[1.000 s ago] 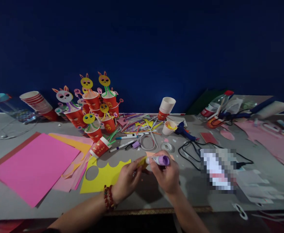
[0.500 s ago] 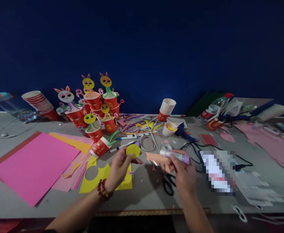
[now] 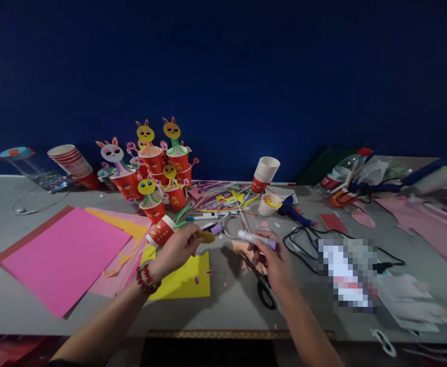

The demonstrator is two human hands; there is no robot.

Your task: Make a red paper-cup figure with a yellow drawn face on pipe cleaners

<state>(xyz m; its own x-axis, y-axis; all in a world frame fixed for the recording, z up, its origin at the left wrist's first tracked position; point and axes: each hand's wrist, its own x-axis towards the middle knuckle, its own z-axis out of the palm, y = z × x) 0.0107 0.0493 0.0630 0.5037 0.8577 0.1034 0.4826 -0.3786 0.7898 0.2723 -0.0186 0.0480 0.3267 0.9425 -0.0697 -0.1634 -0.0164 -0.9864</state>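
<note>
Between the fingers of my left hand (image 3: 179,248) is a yellow paper disc (image 3: 207,237), tilted so that it shows nearly edge-on. My right hand (image 3: 272,257) grips a white and lilac glue stick (image 3: 257,239), its white end pointing left toward the disc. Below my left wrist lies yellow paper (image 3: 190,278) with small pink scraps on it. Black-handled scissors (image 3: 264,293) rest under my right hand, partly over a piece of orange paper (image 3: 242,248). A lilac cap (image 3: 216,229) lies just beyond the disc.
Red paper cups with bunny-faced figures (image 3: 152,204) stand at back left, near a cup stack (image 3: 70,162). Pink sheets (image 3: 66,260) cover the left. Pipe cleaners (image 3: 223,196) lie mid-table. A blue glue gun (image 3: 297,213) and black cable (image 3: 303,260) lie right, near a bottle (image 3: 345,171).
The disc has turned from face-on to nearly edge-on as my left hand rotated and shifted slightly left. My right hand has moved left with the glue stick. The view has shifted a little.
</note>
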